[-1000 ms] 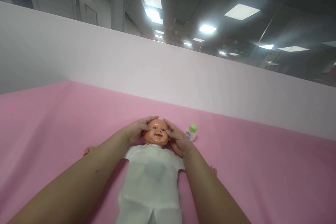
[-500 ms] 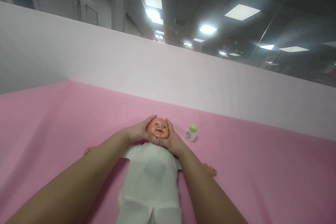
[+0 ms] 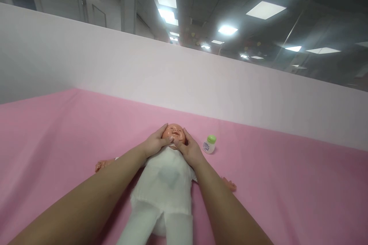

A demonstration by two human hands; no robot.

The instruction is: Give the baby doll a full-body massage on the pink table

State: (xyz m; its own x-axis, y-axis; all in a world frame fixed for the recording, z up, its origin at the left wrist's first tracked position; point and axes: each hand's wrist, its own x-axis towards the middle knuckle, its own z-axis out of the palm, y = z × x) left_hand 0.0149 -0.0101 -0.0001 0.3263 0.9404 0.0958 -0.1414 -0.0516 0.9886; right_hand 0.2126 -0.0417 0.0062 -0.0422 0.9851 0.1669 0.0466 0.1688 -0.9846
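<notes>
A baby doll (image 3: 166,176) in white clothes lies on its back, arms spread and legs toward me. My left hand (image 3: 155,143) cups one side of the doll's head, fingers along the side and thumb at the mouth corner. On the other side, my right hand (image 3: 191,149) cups the head too, its thumb by the chin. Between both palms the doll's face (image 3: 176,131) points up, tilted back. Its eyes look closed or nearly so. A small clear bottle (image 3: 209,145) with a green cap stands just right of my right hand.
Pink cloth (image 3: 273,176) covers the surface under the doll, with soft creases. Behind it runs a low white wall (image 3: 184,80). Beyond that are an open door (image 3: 100,11) and ceiling lights (image 3: 266,10).
The doll's head has tipped back and shifted slightly farther from me, with both hands following. My thumbs have risen onto the lower face, and more of the legs shows.
</notes>
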